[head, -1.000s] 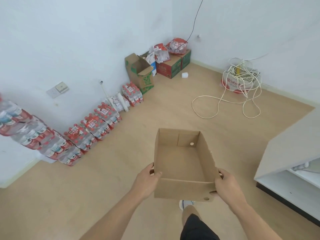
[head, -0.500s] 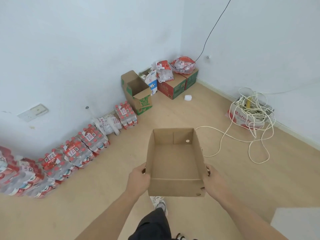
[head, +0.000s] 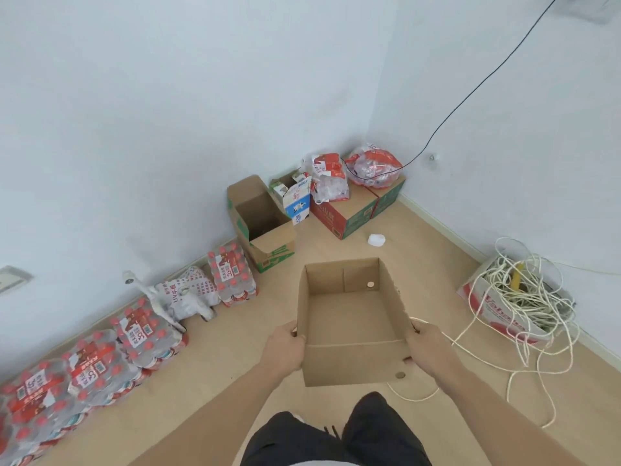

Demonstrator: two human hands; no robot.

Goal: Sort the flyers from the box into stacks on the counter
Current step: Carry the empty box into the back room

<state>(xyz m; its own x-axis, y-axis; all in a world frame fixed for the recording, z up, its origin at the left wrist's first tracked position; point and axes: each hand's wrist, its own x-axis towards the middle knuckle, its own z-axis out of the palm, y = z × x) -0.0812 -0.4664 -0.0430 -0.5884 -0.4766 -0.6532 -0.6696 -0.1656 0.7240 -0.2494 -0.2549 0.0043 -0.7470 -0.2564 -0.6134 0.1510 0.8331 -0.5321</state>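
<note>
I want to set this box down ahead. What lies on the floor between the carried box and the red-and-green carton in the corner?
In the head view, mostly bare floor; one small white lump lies between the carried box and the red-and-green carton.

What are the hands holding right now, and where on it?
Both hands hold the open cardboard box: left hand grips its left wall, right hand its right wall, near the front corners.
</note>
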